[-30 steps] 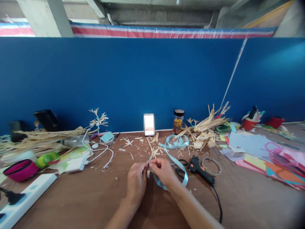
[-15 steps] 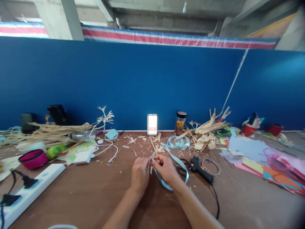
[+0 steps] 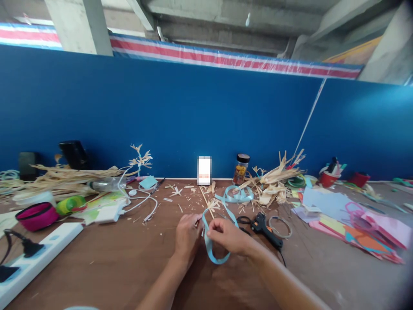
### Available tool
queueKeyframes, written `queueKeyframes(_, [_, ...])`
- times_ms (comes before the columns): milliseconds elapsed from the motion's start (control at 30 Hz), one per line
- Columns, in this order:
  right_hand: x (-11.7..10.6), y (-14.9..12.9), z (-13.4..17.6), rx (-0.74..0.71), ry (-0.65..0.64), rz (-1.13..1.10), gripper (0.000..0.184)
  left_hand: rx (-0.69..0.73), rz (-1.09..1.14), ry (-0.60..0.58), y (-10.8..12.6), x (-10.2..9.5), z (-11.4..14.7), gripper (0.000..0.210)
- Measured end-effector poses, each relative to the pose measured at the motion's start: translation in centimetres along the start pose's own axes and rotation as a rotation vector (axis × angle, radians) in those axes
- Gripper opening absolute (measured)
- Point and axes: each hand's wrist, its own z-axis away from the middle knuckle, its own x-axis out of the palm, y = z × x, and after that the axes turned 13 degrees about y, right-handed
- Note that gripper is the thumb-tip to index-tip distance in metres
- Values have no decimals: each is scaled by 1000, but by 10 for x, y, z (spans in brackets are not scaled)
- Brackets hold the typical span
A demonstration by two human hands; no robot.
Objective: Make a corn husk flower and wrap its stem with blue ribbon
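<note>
Over the middle of the brown table, my left hand (image 3: pixel 188 237) is closed, its fingertips pinching a light blue ribbon (image 3: pixel 217 259). Anything else inside that grip is hidden by the fingers. My right hand (image 3: pixel 228 237) is closed too, thumb and index finger pinched at the edge of the ribbon just right of my left fingertips. From there the ribbon hangs in a loop below the hands, and its other run goes up behind my right hand to loose coils. Just beyond my fingertips is a pale dried-husk flower (image 3: pixel 212 205) on a thin stem.
Right of my hands lie a black glue gun (image 3: pixel 267 231), partly hidden black scissors (image 3: pixel 244 220) and a wire ring (image 3: pixel 280 227). A lidded jar (image 3: pixel 241 169) and husk pile (image 3: pixel 274 183) stand behind. Coloured paper (image 3: pixel 335 204) is far right; a white power strip (image 3: pixel 41 262) lies left.
My right hand has moved slightly right and down, away from my left fingertips. The ribbon between them now hangs in a more open loop. The view has turned a little to the right.
</note>
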Motion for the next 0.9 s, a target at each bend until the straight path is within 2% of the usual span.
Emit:
queueKeyframes(100, [-13, -16, 6, 90, -81, -32, 19, 9, -19, 9, 1, 0, 0, 17])
queueKeyframes(167, [-20, -30, 8, 101, -154, -79, 29, 26, -29, 14, 2, 1, 1, 17])
queueKeyframes(233, [-28, -45, 6, 107, -207, -128, 30, 38, -33, 15, 3, 2, 3, 18])
queueKeyframes(400, [-47, -80, -10, 210, -228, -280, 27, 42, -70, -9, 2, 5, 4, 18])
queueKeyframes(500, [-66, -100, -27, 152, -262, -204, 32, 34, -92, -15, -2, 6, 4, 20])
queueKeyframes(633, [-101, -125, -65, -32, -253, 154, 36, 1, -92, -37, -3, 6, 4, 20])
queueKeyframes(700, [-112, -133, -92, -168, -222, 395, 32, -34, -61, -70, -2, 7, 4, 18])
queueKeyframes(767, [-114, -136, -121, -326, -187, 541, 26, -105, 26, -121, 2, 8, 4, 17])
queueKeyframes(833, [-107, -131, -147, -486, 29, 590, 23, -244, 173, -192, 6, 9, 3, 15])
queueKeyframes(867, [-101, -126, -158, -538, 173, 639, 27, -338, 264, -240, 8, 9, 2, 14])
queueKeyframes(900, [-95, -119, -166, -542, 258, 735, 36, -439, 361, -293, 10, 8, 1, 14])
